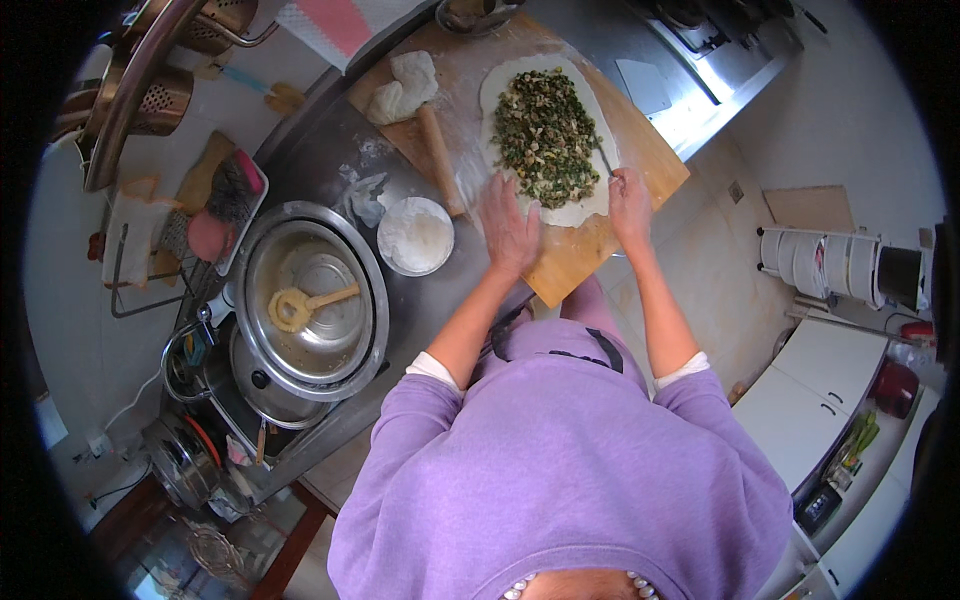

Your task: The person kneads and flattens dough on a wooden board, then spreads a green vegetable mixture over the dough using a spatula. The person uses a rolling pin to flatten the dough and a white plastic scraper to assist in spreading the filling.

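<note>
A rolled-out sheet of dough [491, 94] lies on a floured wooden board [562, 262], with a chopped green and brown filling [544, 135] spread over most of it. My right hand [630, 206] is closed around the end of a thin utensil [603, 155], which reaches along the filling's right edge; its far end is hard to make out. At the lower left edge of the dough my left hand [510, 229] rests flat with its fingers apart. A wooden rolling pin [441, 161] lies left of the dough, below a whitish, cloth-like bundle [405, 86].
A bowl of flour [415, 236] stands left of my left hand, beside a crumpled plastic bag [365, 199]. Farther left, a large steel basin [380, 315] holds a wooden-handled brush [300, 306] over the sink area. A metal counter [690, 139] extends behind the board's right side.
</note>
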The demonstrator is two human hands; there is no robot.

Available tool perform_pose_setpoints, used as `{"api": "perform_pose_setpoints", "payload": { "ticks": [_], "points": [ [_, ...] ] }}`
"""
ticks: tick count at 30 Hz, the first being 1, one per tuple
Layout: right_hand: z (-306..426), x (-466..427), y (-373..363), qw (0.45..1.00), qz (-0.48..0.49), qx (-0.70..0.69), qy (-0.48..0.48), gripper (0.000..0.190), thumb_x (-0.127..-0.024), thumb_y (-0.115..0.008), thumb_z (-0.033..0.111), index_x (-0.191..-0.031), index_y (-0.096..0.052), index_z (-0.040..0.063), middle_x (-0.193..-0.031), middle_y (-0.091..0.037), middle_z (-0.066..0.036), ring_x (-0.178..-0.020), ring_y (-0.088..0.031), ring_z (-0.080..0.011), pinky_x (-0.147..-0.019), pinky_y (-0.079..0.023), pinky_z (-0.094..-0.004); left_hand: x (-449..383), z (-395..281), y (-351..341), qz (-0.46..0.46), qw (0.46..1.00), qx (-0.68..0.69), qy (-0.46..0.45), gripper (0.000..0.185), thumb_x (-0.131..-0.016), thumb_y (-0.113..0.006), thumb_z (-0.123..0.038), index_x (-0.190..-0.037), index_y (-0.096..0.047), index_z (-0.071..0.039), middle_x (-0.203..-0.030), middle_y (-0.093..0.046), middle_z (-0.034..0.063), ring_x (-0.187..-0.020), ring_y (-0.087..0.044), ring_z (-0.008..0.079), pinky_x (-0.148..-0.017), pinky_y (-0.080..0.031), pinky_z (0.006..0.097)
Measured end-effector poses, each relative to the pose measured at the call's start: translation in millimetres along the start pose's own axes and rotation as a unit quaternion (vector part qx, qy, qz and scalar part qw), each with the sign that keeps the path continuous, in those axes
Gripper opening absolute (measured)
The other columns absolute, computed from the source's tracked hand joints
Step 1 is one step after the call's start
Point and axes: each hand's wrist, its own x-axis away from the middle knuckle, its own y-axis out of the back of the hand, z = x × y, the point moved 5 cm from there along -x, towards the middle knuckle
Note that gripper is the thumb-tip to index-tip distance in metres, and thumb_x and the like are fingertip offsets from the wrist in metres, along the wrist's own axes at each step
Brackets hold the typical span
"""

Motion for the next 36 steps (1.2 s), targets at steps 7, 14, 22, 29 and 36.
{"api": "perform_pose_setpoints", "payload": {
  "ticks": [7,14,22,29,36],
  "points": [
    [14.3,20.6,2.7,0.997,0.005,-0.020,0.072,0.020,-0.094,-0.053,0.013,-0.110,-0.061,0.003,-0.103,-0.064,-0.022,-0.095,-0.063,-0.0397,-0.080,-0.048,-0.0483,0.3,3.6,-4.4,0.008,1.000,-0.011,-0.002,0.066,-0.091,-0.061,-0.031,-0.144,-0.038,0.001,-0.152,-0.034,0.0252,-0.141,-0.031,0.0447,-0.118,-0.023,0.0547],
    [7.3,41.7,-2.3,0.999,0.037,-0.006,-0.036,0.021,-0.097,-0.054,0.018,-0.112,-0.062,0.006,-0.101,-0.067,-0.017,-0.093,-0.065,-0.0381,-0.080,-0.050,-0.0469,2.0,8.9,-4.2,-0.001,1.000,0.007,-0.013,0.066,-0.090,-0.062,-0.032,-0.142,-0.040,0.002,-0.151,-0.036,0.0255,-0.139,-0.034,0.0451,-0.117,-0.024,0.0546],
    [8.3,-51.3,23.4,0.992,0.015,0.003,0.125,0.021,-0.098,-0.053,0.016,-0.113,-0.063,0.004,-0.110,-0.061,-0.019,-0.105,-0.059,-0.0382,-0.089,-0.047,-0.0450,2.1,5.3,-2.6,-0.012,1.000,0.001,-0.019,0.065,-0.090,-0.064,-0.030,-0.142,-0.041,0.001,-0.151,-0.037,0.0256,-0.139,-0.035,0.0445,-0.116,-0.026,0.0538],
    [22.5,-150.1,-6.2,0.964,0.096,0.058,0.242,0.022,-0.096,-0.054,0.014,-0.115,-0.063,0.006,-0.111,-0.060,-0.017,-0.102,-0.060,-0.0400,-0.086,-0.049,-0.0454,1.0,5.0,-3.9,0.003,1.000,-0.016,-0.008,0.064,-0.091,-0.064,-0.028,-0.142,-0.040,0.002,-0.150,-0.037,0.0251,-0.138,-0.035,0.0443,-0.116,-0.026,0.0532],
    [27.7,-173.1,-27.5,0.937,0.180,0.054,0.294,0.024,-0.094,-0.054,0.013,-0.116,-0.063,0.009,-0.114,-0.060,-0.015,-0.107,-0.059,-0.0385,-0.090,-0.049,-0.0461,1.4,0.8,-2.7,0.019,0.999,-0.020,0.015,0.068,-0.089,-0.064,-0.025,-0.146,-0.037,0.001,-0.153,-0.034,0.0245,-0.141,-0.031,0.0429,-0.119,-0.022,0.0521]
  ]
}}
